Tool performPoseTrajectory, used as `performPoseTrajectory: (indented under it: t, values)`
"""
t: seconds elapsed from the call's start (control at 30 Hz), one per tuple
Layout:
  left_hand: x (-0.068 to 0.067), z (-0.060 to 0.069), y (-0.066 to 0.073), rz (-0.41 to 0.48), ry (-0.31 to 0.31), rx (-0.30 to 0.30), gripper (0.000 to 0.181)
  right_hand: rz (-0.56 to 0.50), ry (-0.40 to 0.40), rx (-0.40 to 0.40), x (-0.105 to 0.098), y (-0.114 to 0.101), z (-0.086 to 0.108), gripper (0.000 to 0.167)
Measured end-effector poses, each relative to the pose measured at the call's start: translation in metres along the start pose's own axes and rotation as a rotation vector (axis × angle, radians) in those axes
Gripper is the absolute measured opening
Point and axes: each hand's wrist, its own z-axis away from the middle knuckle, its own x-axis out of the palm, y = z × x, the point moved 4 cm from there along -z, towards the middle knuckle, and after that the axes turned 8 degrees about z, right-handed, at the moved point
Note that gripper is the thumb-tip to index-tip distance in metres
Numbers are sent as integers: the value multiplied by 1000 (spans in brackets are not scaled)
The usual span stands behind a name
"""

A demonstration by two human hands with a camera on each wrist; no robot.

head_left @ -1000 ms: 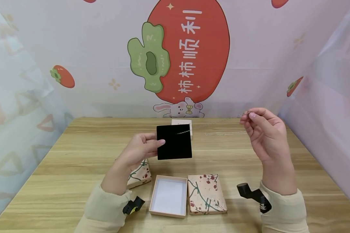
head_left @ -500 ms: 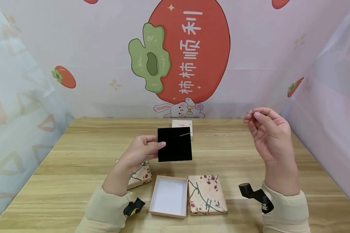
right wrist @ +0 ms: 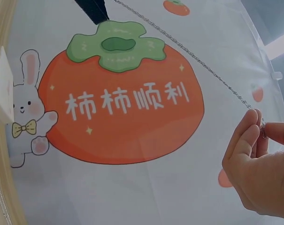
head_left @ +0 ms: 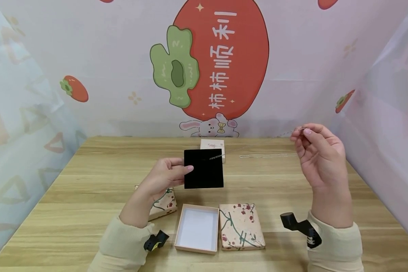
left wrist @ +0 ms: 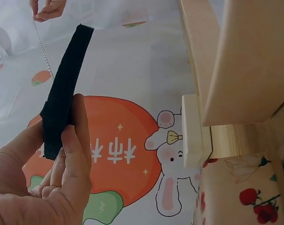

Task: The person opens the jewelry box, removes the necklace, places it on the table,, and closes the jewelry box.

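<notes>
Evidently, a thin silver chain (right wrist: 199,61) is stretched at a slant between a black pad (head_left: 204,172) and the right hand (head_left: 321,158), with both held above the worktop (head_left: 268,189). The pad is gripped at one side by the left hand (head_left: 170,170), its thumb laid on the dark face and its fingers behind; the chain's free end is pinched between the right thumb and fingers. The chain is seen to cross the pad's upper part, but how it is secured there cannot be told. For sound work, it is judged that the pad should be steadied near upright and tension applied lightly, since a sharp pull could free the chain or kink it. Clearance should be left from the second chain (head_left: 265,156), laid near the worktop's far edge. An open box (head_left: 196,250) is noted towards the near edge, with a floral box part (head_left: 242,228) just beside it.
</notes>
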Motion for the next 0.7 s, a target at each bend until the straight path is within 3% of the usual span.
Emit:
performPoseTrajectory:
  t: [0.7]
  values:
    - [1, 1, 1, 10, -30, -7, 37, -150, 81, -52, -3, -1, 0, 21]
